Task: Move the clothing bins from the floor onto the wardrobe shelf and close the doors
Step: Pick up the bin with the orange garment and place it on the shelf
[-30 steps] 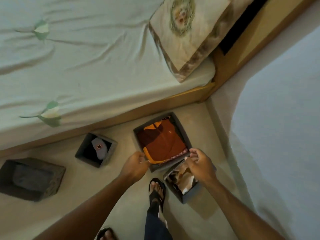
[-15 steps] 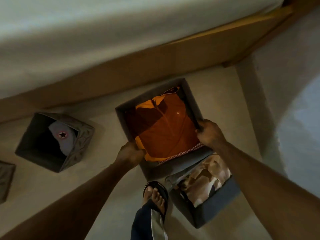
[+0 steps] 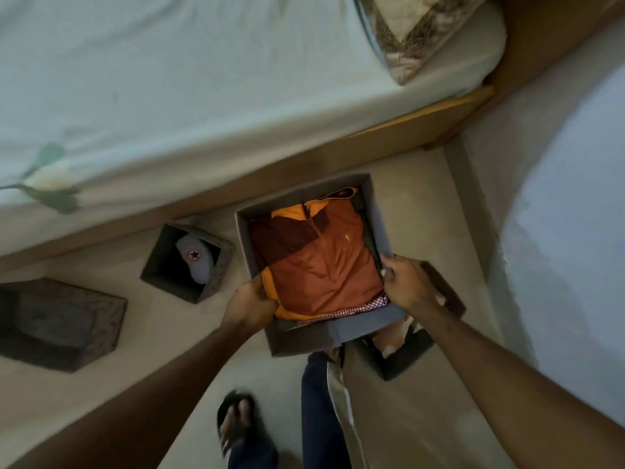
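Grey bin (image 3: 304,336) with the folded orange jacket (image 3: 321,265) sits dead centre, straight out in front of the body, and looks to be off the floor: its near right corner overlaps a second bin (image 3: 389,368) of pale clothes lying below it. Long axis runs away from the person toward the bed (image 3: 169,79), skewed slightly right. Left hand (image 3: 248,304) clasps the left long wall, fingers hooked over the rim against the jacket. Right hand (image 3: 406,286) clasps the right long wall, thumb inside the rim, fingers outside. Both grips are at the near end of the bin and directly opposite each other, so neither hand is nearer. The far end overhangs unsupported, and I'd expect soft walls to sag there. Small bin (image 3: 216,275) holding a cap (image 3: 194,257) is on the floor just left of it, apart. Dark bin (image 3: 61,323) is further left, well apart. Pillow (image 3: 416,32) is on the bed's far right corner. The wardrobe is not in view, so the turn direction can't be told. Three bins are left on the floor.
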`<state>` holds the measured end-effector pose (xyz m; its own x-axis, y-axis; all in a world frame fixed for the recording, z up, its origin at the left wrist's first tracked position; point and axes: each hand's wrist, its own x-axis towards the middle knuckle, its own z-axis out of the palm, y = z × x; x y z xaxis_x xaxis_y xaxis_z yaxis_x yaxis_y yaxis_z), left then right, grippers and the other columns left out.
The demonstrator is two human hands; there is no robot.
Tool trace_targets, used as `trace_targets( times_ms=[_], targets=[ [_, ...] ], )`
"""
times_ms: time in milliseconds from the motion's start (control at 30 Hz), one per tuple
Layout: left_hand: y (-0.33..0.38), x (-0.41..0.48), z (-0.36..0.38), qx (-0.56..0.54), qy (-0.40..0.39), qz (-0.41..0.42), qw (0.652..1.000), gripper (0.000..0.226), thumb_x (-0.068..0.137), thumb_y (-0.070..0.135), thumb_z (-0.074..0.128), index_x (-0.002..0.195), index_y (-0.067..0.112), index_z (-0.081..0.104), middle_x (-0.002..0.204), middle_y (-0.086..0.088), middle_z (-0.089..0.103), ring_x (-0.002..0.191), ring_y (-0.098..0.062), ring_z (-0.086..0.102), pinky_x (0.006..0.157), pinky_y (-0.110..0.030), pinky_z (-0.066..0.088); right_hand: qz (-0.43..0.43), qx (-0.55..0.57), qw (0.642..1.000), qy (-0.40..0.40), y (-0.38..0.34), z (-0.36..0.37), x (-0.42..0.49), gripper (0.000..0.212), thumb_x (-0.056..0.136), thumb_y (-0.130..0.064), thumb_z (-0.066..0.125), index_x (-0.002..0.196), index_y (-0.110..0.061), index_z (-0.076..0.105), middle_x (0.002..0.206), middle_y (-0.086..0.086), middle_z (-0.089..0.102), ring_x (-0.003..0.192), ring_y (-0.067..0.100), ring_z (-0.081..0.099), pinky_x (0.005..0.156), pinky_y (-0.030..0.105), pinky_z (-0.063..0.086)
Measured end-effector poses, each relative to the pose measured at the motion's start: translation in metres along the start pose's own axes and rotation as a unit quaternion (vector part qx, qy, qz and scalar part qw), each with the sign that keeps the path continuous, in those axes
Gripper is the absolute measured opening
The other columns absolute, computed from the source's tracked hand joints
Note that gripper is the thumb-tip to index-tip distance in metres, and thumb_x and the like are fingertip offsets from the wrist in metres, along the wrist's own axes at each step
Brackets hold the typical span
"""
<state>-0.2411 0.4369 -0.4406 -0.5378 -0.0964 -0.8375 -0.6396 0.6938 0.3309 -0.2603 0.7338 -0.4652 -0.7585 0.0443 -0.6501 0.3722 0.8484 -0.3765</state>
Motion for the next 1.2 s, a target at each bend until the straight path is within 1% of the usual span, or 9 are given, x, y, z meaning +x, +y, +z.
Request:
trace_targets(
  times_ms=[100, 200, 300, 500, 667, 800, 967, 1100, 1200],
  targets=[
    [-0.007, -0.059, -0.028, 0.02, -0.004, 0.008, 1.0, 0.063, 0.063, 0.035, 0.058, 0.126, 0.031, 0.057, 0.122, -0.002, 0.068, 0.109, -0.027, 0.063, 0.093, -0.041, 0.053, 0.018, 0.002, 1.0, 0.015, -0.028, -0.006, -0.061, 0.044, 0.096, -0.007, 0.044, 0.139, -0.014, 0.051, 0.12, 0.015, 0.066, 0.105, 0.032, 0.061, 0.075, 0.022, 0.038],
    [-0.014, -0.13, -0.06, 0.053, -0.017, 0.013, 0.998, 0.041, 0.062, 0.04, 0.056, 0.102, 0.031, 0.062, 0.108, -0.005, 0.071, 0.101, -0.028, 0.066, 0.087, -0.04, 0.055, 0.023, 0.026, 0.999, 0.021, -0.051, -0.012, -0.132, 0.046, 0.093, -0.003, 0.046, 0.138, -0.013, 0.052, 0.115, 0.018, 0.068, 0.101, 0.033, 0.063, 0.081, 0.029, 0.049],
    [-0.019, -0.199, -0.088, 0.077, -0.028, 0.039, 0.996, 0.033, 0.07, 0.034, 0.061, 0.103, 0.029, 0.064, 0.103, -0.003, 0.072, 0.097, -0.026, 0.067, 0.085, -0.039, 0.055, 0.051, 0.044, 0.997, 0.038, -0.061, -0.016, -0.208, 0.044, 0.094, -0.01, 0.046, 0.137, -0.016, 0.054, 0.118, 0.017, 0.067, 0.102, 0.034, 0.064, 0.08, 0.035, 0.052],
    [-0.013, -0.344, -0.136, 0.134, -0.066, 0.152, 0.977, 0.061, 0.083, 0.018, 0.063, 0.14, 0.028, 0.047, 0.118, -0.007, 0.068, 0.103, -0.026, 0.065, 0.091, -0.038, 0.054, 0.139, 0.098, 0.981, 0.099, -0.081, -0.028, -0.394, 0.042, 0.094, -0.011, 0.045, 0.134, -0.017, 0.057, 0.118, 0.014, 0.069, 0.096, 0.032, 0.066, 0.078, 0.033, 0.051],
    [-0.003, -0.432, -0.141, 0.223, -0.07, 0.228, 0.945, 0.073, 0.08, 0.023, 0.062, 0.148, 0.027, 0.036, 0.133, -0.008, 0.061, 0.114, -0.027, 0.062, 0.092, -0.036, 0.052, 0.202, 0.175, 0.95, 0.164, -0.097, -0.023, -0.54, 0.041, 0.095, -0.007, 0.048, 0.135, -0.014, 0.056, 0.129, 0.012, 0.064, 0.111, 0.029, 0.064, 0.089, 0.029, 0.049],
    [0.025, -0.483, -0.12, 0.294, -0.077, 0.322, 0.897, 0.072, 0.081, 0.019, 0.057, 0.149, 0.027, 0.034, 0.137, -0.01, 0.058, 0.116, -0.028, 0.06, 0.094, -0.035, 0.049, 0.265, 0.248, 0.891, 0.273, -0.089, -0.007, -0.636, 0.043, 0.094, -0.005, 0.049, 0.134, -0.016, 0.056, 0.132, 0.008, 0.062, 0.108, 0.026, 0.066, 0.09, 0.03, 0.051],
    [0.063, -0.542, -0.057, 0.358, -0.13, 0.441, 0.812, 0.066, 0.088, 0.012, 0.05, 0.149, 0.03, 0.032, 0.136, -0.012, 0.058, 0.107, -0.027, 0.064, 0.09, -0.043, 0.056, 0.362, 0.34, 0.776, 0.389, -0.06, 0.018, -0.733, 0.041, 0.095, -0.005, 0.046, 0.131, -0.017, 0.06, 0.12, 0.013, 0.069, 0.059, 0.014, 0.061, 0.054, 0.023, 0.045],
    [0.096, -0.604, 0.016, 0.411, -0.155, 0.54, 0.718, 0.062, 0.087, 0.018, 0.045, 0.147, 0.03, 0.038, 0.133, -0.013, 0.061, 0.112, -0.033, 0.063, 0.091, -0.046, 0.053, 0.418, 0.391, 0.663, 0.482, -0.033, 0.039, -0.809, 0.037, 0.095, -0.007, 0.05, 0.13, -0.012, 0.061, 0.119, 0.009, 0.069, 0.073, 0.015, 0.062, 0.064, 0.023, 0.043],
    [0.119, -0.648, 0.062, 0.407, -0.191, 0.596, 0.666, 0.064, 0.08, 0.018, 0.043, 0.144, 0.025, 0.043, 0.133, -0.012, 0.06, 0.12, -0.031, 0.059, 0.097, -0.043, 0.049, 0.433, 0.394, 0.608, 0.537, -0.025, 0.04, -0.857, 0.037, 0.094, -0.007, 0.05, 0.128, -0.012, 0.062, 0.105, 0.009, 0.073, 0.059, 0.0, 0.045, 0.059, 0.02, 0.037]
  ],
)
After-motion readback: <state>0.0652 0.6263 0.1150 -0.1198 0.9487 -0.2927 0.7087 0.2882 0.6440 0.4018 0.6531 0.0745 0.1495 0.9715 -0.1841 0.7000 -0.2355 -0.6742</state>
